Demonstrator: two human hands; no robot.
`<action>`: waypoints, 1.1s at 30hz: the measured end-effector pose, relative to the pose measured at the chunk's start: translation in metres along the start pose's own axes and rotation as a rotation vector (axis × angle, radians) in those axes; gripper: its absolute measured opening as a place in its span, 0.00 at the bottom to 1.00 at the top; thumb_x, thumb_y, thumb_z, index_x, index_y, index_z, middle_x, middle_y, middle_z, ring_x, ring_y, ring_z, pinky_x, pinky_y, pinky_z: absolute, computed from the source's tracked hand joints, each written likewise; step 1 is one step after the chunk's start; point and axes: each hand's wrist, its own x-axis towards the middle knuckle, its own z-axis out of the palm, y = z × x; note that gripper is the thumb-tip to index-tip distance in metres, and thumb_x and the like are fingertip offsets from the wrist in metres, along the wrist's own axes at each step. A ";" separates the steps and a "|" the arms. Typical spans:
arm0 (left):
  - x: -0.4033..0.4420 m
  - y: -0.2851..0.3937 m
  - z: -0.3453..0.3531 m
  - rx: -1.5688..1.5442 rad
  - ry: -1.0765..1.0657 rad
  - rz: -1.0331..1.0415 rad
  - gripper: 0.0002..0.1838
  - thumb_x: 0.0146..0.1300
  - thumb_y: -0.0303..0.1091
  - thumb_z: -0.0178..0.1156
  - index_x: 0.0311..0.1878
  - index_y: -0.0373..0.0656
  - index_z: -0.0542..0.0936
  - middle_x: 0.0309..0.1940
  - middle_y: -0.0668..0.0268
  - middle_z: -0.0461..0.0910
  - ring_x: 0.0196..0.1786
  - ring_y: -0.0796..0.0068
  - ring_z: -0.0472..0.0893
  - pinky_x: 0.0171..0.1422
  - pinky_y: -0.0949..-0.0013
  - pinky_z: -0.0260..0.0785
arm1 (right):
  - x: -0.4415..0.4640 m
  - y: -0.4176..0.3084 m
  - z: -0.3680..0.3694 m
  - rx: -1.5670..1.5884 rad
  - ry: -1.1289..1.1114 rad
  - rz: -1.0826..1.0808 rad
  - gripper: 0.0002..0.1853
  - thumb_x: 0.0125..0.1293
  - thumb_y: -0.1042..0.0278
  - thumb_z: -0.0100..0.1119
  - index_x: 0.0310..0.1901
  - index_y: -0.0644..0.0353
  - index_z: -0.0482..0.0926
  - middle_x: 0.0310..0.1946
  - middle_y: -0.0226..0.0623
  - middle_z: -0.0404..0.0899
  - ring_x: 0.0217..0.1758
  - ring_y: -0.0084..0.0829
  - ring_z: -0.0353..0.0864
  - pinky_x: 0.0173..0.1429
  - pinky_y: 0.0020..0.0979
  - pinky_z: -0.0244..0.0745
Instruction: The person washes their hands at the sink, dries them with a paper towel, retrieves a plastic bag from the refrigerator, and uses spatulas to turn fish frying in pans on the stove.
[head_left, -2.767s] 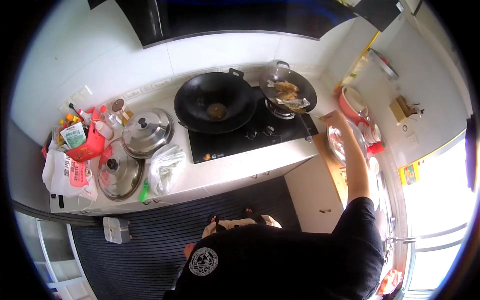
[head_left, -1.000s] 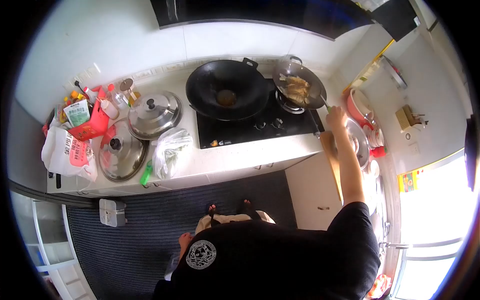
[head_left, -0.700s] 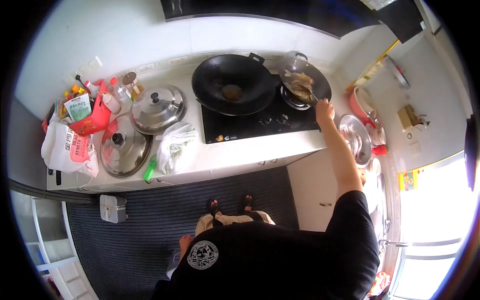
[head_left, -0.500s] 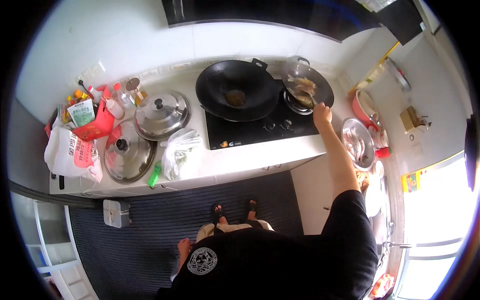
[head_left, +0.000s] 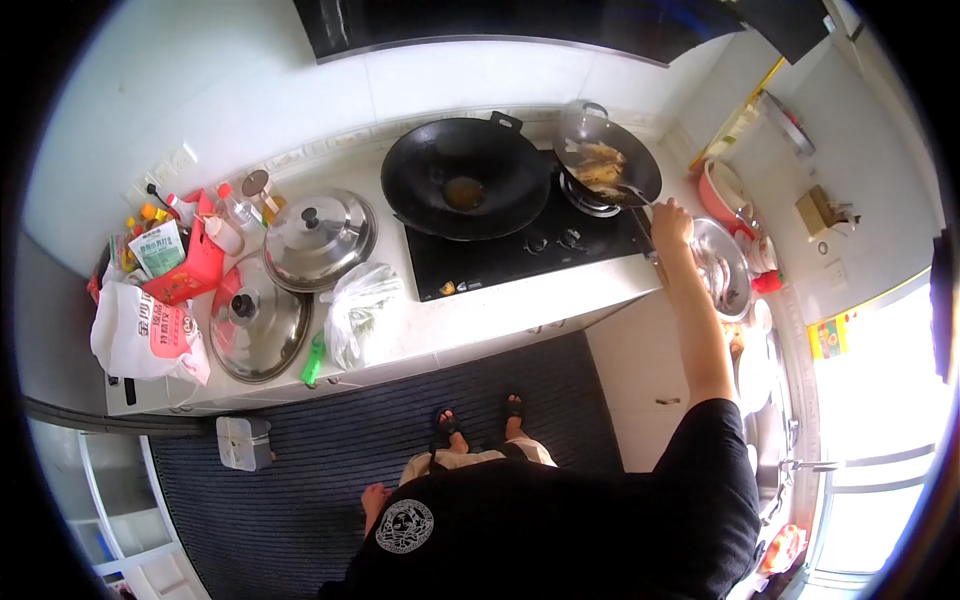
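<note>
My right hand (head_left: 672,222) is closed round the handle of a spatula (head_left: 634,192), just outside the near right edge of a small dark pan (head_left: 642,160). The blade reaches inside the rim; its exact shape is unclear. Browned pieces that look like fish (head_left: 600,166) lie in the pan, which stands on the right burner. Beside it, a big black wok (head_left: 420,165) has a little brownish liquid (head_left: 463,193) at its bottom. My left hand (head_left: 375,499) hangs low by my side over the floor mat, fingers loosely curled, with nothing visible in them.
Steel lids (head_left: 330,235) and a plastic bag (head_left: 362,300) lie left of the cooktop (head_left: 480,265). A red basket (head_left: 200,262) of bottles and packets stands farther left. On the right are a metal bowl (head_left: 735,270) and a pink basin (head_left: 712,195). The range hood (head_left: 450,25) overhangs the back.
My right hand has drawn the spatula right and towards me, away from the fish to the near right side of the pan. The camera view has shifted and turned slightly.
</note>
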 end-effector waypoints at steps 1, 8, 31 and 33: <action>0.003 0.000 0.000 -0.003 0.011 -0.002 0.11 0.56 0.31 0.54 0.39 0.33 0.77 0.26 0.58 0.79 0.26 0.69 0.79 0.31 0.69 0.72 | -0.001 -0.003 0.000 -0.015 -0.006 0.005 0.09 0.58 0.69 0.47 0.37 0.56 0.78 0.40 0.39 0.75 0.42 0.39 0.78 0.42 0.34 0.76; -0.010 0.020 -0.003 0.048 -0.015 -0.021 0.11 0.58 0.31 0.53 0.40 0.34 0.76 0.28 0.56 0.79 0.23 0.70 0.76 0.25 0.70 0.68 | 0.005 -0.005 0.036 -0.010 -0.019 0.043 0.10 0.60 0.69 0.47 0.37 0.56 0.79 0.41 0.37 0.75 0.44 0.35 0.77 0.43 0.31 0.76; -0.135 0.315 0.308 0.386 -0.055 1.198 0.08 0.62 0.34 0.53 0.37 0.39 0.74 0.22 0.71 0.72 0.22 0.82 0.70 0.26 0.77 0.63 | -0.015 0.106 0.077 0.815 0.135 0.049 0.18 0.52 0.62 0.58 0.46 0.55 0.77 0.35 0.50 0.78 0.41 0.47 0.77 0.46 0.41 0.71; -0.124 0.349 0.374 0.209 -0.186 0.981 0.11 0.59 0.38 0.57 0.37 0.40 0.75 0.22 0.67 0.76 0.25 0.77 0.75 0.30 0.75 0.67 | -0.017 0.110 0.071 0.846 0.088 0.048 0.19 0.53 0.60 0.58 0.48 0.54 0.76 0.36 0.50 0.78 0.42 0.47 0.77 0.47 0.41 0.70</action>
